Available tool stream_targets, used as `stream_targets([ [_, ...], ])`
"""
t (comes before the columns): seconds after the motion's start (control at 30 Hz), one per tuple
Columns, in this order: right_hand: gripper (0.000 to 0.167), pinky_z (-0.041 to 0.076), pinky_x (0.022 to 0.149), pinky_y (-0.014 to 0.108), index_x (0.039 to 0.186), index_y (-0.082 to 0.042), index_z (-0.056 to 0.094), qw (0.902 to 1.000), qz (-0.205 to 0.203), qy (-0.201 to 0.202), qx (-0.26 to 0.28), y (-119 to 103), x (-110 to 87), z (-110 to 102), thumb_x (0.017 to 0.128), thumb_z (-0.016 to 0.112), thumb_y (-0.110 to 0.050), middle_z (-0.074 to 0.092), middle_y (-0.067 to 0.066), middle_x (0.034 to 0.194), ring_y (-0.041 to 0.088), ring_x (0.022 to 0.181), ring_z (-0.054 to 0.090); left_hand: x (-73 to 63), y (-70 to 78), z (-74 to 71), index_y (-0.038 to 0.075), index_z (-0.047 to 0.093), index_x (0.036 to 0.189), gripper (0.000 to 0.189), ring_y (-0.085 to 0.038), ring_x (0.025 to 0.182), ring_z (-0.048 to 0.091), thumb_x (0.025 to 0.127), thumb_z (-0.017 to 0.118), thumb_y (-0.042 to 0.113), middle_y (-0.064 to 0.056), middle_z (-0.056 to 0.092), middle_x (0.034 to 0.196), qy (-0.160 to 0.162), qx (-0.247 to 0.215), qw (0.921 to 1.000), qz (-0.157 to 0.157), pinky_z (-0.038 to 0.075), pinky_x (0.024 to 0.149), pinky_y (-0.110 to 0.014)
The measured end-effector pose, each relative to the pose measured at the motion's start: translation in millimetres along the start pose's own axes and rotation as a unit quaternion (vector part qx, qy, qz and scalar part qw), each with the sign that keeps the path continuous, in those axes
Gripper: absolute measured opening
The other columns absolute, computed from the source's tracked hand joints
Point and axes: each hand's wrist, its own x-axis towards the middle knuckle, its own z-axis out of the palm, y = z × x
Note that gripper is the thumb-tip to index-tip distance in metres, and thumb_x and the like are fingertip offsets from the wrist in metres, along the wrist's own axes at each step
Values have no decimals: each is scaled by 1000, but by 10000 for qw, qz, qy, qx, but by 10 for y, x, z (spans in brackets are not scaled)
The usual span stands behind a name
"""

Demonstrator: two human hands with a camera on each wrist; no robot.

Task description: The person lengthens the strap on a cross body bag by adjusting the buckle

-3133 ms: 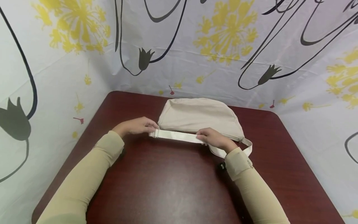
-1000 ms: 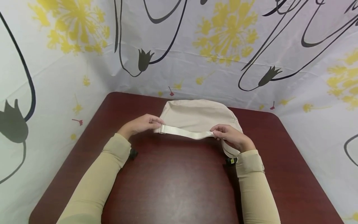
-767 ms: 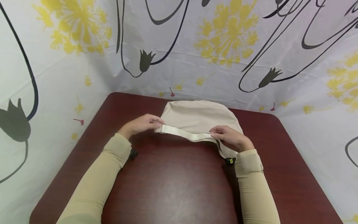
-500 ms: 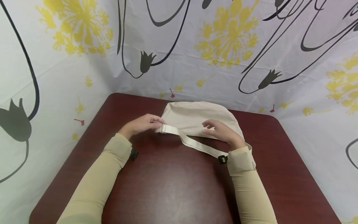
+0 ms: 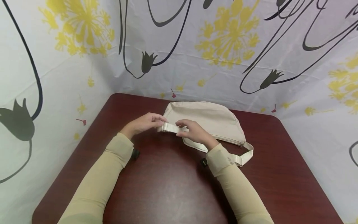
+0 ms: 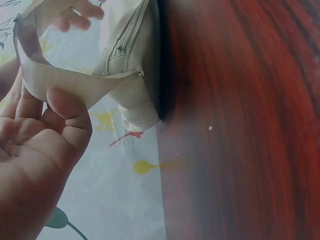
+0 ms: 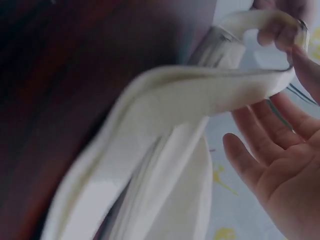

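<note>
Cream strap (image 5: 172,128), pinched w/in L hand (image 5: 143,123)

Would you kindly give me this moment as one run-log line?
left hand: holds strap near slider | right hand: at strap, grip unclear | bag: on table, zipper along near edge

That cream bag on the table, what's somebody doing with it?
A person is handling the flat, cream fabric strap of a half-round, cream cloth bag, which lies on a dark red, wood-grained table. The left hand pinches the strap beside a small metal buckle. The right hand is at the strap too, but whether it grips is unclear.
</note>
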Motion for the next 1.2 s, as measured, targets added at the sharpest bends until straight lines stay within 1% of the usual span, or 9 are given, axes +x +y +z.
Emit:
stream_targets([
  [0.13, 34, 46, 104, 45, 126, -5, 67, 9998, -139, 118, -41, 12, 21, 56, 94, 74, -15, 70, 7, 116, 23, 109, 64, -4, 33, 7, -3, 65, 129, 31, -21, 89, 61, 104, 58, 15, -8, 69, 104, 105, -8, 9999, -37, 49, 90, -52],
  [0.27, 26, 49, 100, 43, 121, -6, 70, 9996, -111, 242, -47, 19, 24, 50, 97, 72, -16, 71, 5, 112, 21, 106, 65, 3, 32, 12, 1, 65, 133, 36, -23, 89, 62, 100, 65, 16, -8, 70, 103, 135, 264, 9995, -65, 51, 86, -46],
  [0.33, 26, 51, 98, 42, 120, -6, 71, 9996, -35, 284, 6, 27, 29, 40, 97, 71, -17, 72, 6, 112, 22, 106, 66, 14, 35, 19, 4, 65, 133, 42, -24, 94, 63, 94, 74, 16, -9, 71, 106, 179, 653, 9977, 19, 51, 86, -42],
  [0.43, 26, 52, 95, 42, 120, -6, 70, 9993, 61, 340, 117, 41, 26, 30, 97, 71, -19, 72, 6, 112, 22, 105, 66, 46, 67, 48, 6, 65, 133, 54, -26, 105, 63, 84, 85, 19, -10, 70, 114, 318, 1285, 9910, 212, 49, 90, -40],
  [0.53, 26, 52, 95, 41, 121, -7, 70, 9990, 100, 394, 161, 60, 19, 40, 98, 70, -19, 72, 5, 111, 20, 103, 66, 67, 111, 80, 9, 67, 130, 54, -25, 113, 61, 83, 87, 25, -9, 69, 121, 544, 1903, 9795, 367, 47, 96, -42],
  [0.63, 27, 52, 94, 41, 121, -7, 70, 9987, 101, 474, 129, 67, 9, 52, 97, 71, -19, 72, 5, 111, 20, 103, 66, 72, 135, 110, 11, 69, 127, 48, -24, 105, 62, 85, 85, 27, -8, 71, 115, 759, 2167, 9724, 423, 49, 88, -41],
  [0.7, 28, 52, 94, 41, 121, -6, 70, 9984, 63, 551, 54, 65, -3, 54, 96, 73, -17, 72, 6, 111, 21, 102, 66, 69, 139, 123, 12, 70, 126, 45, -21, 96, 62, 86, 84, 28, -7, 72, 111, 864, 2231, 9699, 455, 49, 82, -38],
  [0.87, 29, 52, 93, 44, 121, -4, 70, 9975, -45, 686, -131, 68, -35, 45, 94, 75, -15, 71, 9, 115, 25, 104, 66, 53, 145, 141, 9, 71, 125, 45, -18, 79, 57, 86, 83, 28, -5, 72, 103, 906, 2149, 9714, 446, 47, 73, -34],
  [1.2, 31, 54, 88, 44, 120, -4, 71, 9954, -199, 934, -5, 74, -73, 32, 91, 78, -14, 67, 9, 111, 26, 99, 63, 83, 146, 161, 10, 71, 125, 45, -17, 77, 57, 86, 84, 27, -4, 73, 102, 927, 2064, 9726, 541, 48, 72, -33],
])
